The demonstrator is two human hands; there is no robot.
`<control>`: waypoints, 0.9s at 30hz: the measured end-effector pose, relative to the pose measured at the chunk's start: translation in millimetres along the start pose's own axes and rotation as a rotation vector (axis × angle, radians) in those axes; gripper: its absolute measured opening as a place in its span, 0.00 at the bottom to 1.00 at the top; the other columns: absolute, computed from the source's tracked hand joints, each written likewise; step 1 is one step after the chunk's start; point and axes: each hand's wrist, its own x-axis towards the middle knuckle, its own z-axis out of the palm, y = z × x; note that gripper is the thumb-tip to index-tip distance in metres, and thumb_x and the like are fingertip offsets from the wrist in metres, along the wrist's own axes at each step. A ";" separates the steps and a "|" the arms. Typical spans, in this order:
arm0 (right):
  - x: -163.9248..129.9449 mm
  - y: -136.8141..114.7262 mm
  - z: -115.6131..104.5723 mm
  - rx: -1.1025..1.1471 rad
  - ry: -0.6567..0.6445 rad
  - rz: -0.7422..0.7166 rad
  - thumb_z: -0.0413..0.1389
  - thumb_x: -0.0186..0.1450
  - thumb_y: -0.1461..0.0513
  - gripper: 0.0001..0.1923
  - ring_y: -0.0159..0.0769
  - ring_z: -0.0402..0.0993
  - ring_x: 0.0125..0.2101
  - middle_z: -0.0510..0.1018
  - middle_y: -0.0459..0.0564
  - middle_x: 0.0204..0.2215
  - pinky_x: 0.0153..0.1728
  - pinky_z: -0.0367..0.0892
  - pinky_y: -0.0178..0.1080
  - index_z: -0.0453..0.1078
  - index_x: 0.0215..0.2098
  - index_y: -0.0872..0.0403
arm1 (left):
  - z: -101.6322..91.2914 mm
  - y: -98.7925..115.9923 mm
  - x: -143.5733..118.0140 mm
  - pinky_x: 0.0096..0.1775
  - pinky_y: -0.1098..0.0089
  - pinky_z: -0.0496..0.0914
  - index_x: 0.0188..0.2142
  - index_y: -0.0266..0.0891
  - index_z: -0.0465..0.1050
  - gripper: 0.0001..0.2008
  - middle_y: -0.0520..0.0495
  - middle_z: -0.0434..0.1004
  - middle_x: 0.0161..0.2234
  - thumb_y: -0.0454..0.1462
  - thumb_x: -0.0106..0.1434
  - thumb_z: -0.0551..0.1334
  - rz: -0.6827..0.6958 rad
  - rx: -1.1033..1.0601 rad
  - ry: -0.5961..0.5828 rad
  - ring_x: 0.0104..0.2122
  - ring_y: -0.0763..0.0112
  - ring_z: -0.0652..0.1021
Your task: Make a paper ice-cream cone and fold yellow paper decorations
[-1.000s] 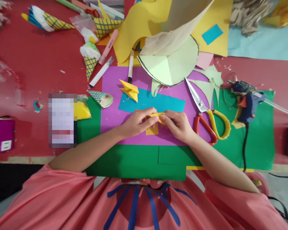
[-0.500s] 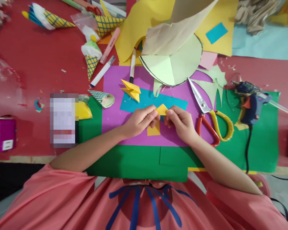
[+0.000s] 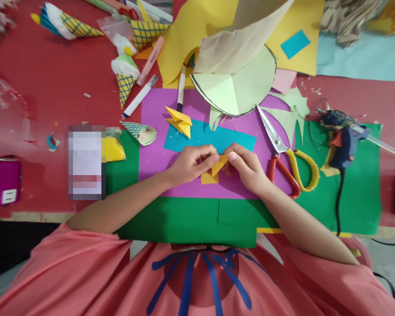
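Observation:
Between my hands is a small folded piece of yellow paper, shaped like a triangle with its point downward. My left hand pinches its left side and my right hand grips its right corner, thumb on top. Beneath them a yellow paper square lies on the purple sheet, partly covered by my fingers. Just beyond my hands is a blue paper strip. A folded yellow paper piece with pointed ends rests over its left end.
Large scissors with red and yellow handles lie to the right, blades pointing away. Farther right is a glue gun with its cord. Ahead stands a pale green paper disc. Several paper cones, markers and a phone-like blurred object are left.
The small folded yellow paper has turned from point up to point down and come slightly nearer me. Both hands still hold it.

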 end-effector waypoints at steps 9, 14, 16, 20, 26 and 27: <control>2.4 -0.3 3.6 -0.011 0.085 0.002 0.55 0.67 0.50 0.16 0.26 0.63 0.21 0.68 0.41 0.21 0.23 0.58 0.32 0.65 0.31 0.52 | 0.3 -3.2 1.1 0.24 0.75 0.63 0.25 0.37 0.68 0.17 0.52 0.71 0.21 0.48 0.64 0.59 -0.012 0.075 -0.054 0.22 0.77 0.71; 1.4 1.1 7.4 0.098 0.069 0.021 0.55 0.66 0.49 0.17 0.25 0.63 0.20 0.68 0.40 0.19 0.22 0.58 0.31 0.64 0.30 0.53 | -0.6 -1.1 1.6 0.25 0.75 0.66 0.25 0.36 0.71 0.19 0.50 0.75 0.22 0.50 0.61 0.63 -0.010 0.056 -0.060 0.23 0.75 0.75; 1.9 2.1 8.2 0.220 0.024 0.075 0.55 0.66 0.48 0.18 0.25 0.62 0.18 0.69 0.40 0.18 0.20 0.58 0.31 0.64 0.29 0.52 | -1.1 0.0 1.2 0.25 0.76 0.68 0.27 0.37 0.72 0.18 0.49 0.77 0.24 0.50 0.60 0.64 -0.002 0.016 -0.081 0.24 0.75 0.76; 3.9 3.4 7.8 0.460 -0.059 0.175 0.58 0.65 0.50 0.17 0.24 0.60 0.15 0.70 0.40 0.17 0.17 0.55 0.30 0.64 0.27 0.53 | -2.1 -0.5 -0.9 0.27 0.75 0.69 0.29 0.37 0.74 0.17 0.48 0.80 0.27 0.49 0.61 0.64 0.018 -0.039 -0.136 0.26 0.74 0.78; 5.0 0.4 6.4 0.611 -0.148 0.250 0.57 0.65 0.53 0.16 0.24 0.61 0.14 0.71 0.40 0.16 0.18 0.58 0.30 0.64 0.26 0.54 | -5.2 -4.3 -2.7 0.30 0.72 0.71 0.27 0.37 0.72 0.22 0.46 0.79 0.27 0.52 0.66 0.56 0.000 -0.107 -0.184 0.27 0.71 0.78; 4.7 -0.1 6.7 0.603 -0.142 0.252 0.57 0.66 0.53 0.16 0.24 0.61 0.14 0.71 0.40 0.16 0.18 0.58 0.30 0.64 0.26 0.54 | -5.2 -4.7 -3.1 0.30 0.71 0.71 0.26 0.37 0.71 0.23 0.47 0.78 0.27 0.52 0.67 0.55 -0.001 -0.102 -0.190 0.27 0.71 0.78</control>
